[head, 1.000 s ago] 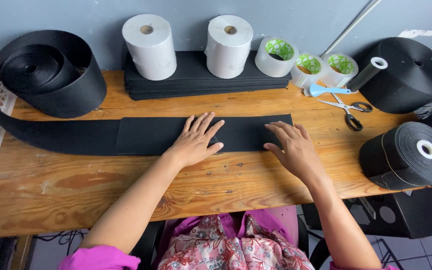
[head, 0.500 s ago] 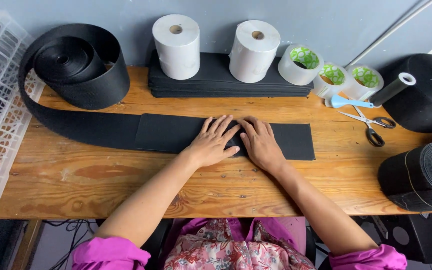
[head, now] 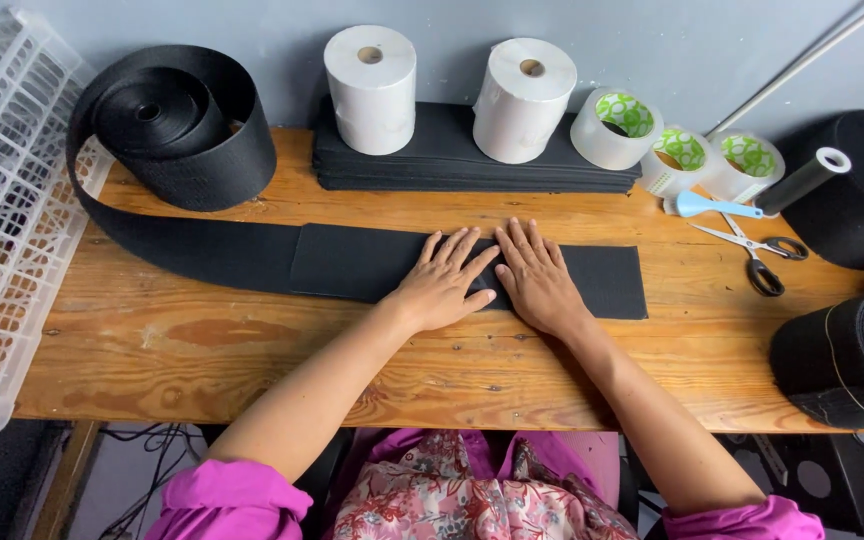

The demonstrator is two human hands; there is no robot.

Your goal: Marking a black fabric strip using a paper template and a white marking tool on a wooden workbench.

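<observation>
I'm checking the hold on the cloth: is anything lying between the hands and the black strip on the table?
Nothing visible does. The left hand and the right hand lie flat, side by side, straight on the black strip. The scissors and tape rolls sit apart, off to the right.

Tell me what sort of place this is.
Probably a small sewing or craft workshop: a wooden workbench with big rolls of black strap, tape rolls and scissors.
</observation>
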